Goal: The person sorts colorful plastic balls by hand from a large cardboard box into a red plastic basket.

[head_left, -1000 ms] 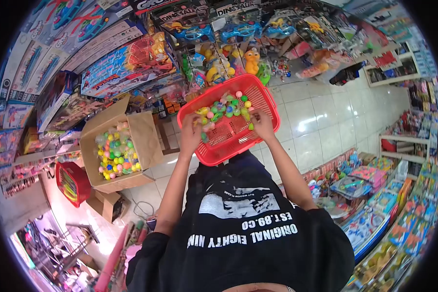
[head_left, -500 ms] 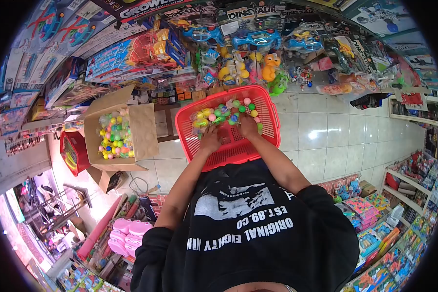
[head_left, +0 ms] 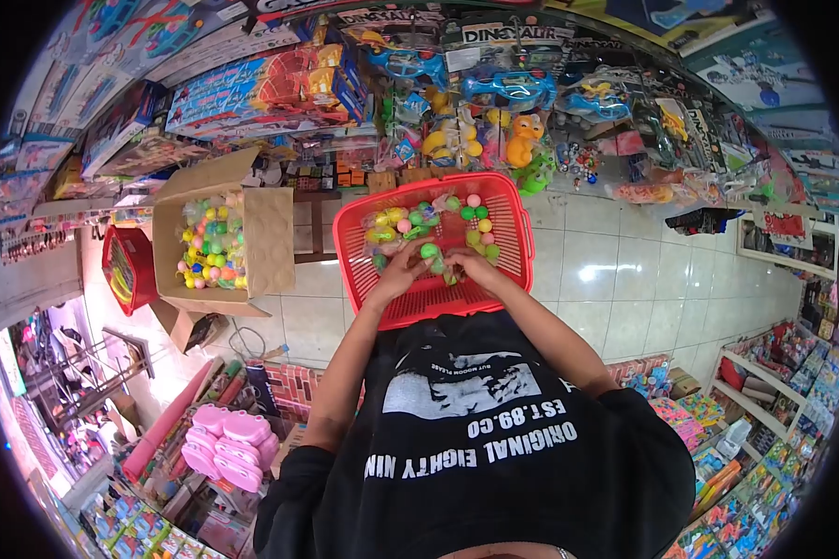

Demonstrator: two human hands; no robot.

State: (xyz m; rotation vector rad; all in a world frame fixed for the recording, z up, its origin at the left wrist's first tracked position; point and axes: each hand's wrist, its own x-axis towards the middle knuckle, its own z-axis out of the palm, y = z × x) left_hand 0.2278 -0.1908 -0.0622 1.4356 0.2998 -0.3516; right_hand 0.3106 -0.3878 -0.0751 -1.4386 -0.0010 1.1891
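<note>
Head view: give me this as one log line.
left hand: in basket, at green ball | right hand: in basket, close by | grips: unclear | carton: open, holding balls, left of basket

Red slatted basket (head_left: 510,207); small coloured balls (head_left: 482,212) inside.

Basket (head_left: 513,212), centre: was smooth plastic, slightly shiny. Balls (head_left: 468,213) inside: looked plastic, smooth. Box (head_left: 270,244), left: was matt cardboard. Floor tiles (head_left: 589,244), right of centre: were smooth and glossy. Shirt (head_left: 494,494), lower centre: was matt cloth. Toy wrappings (head_left: 508,88), upper centre: were clear, shiny plastic.
</note>
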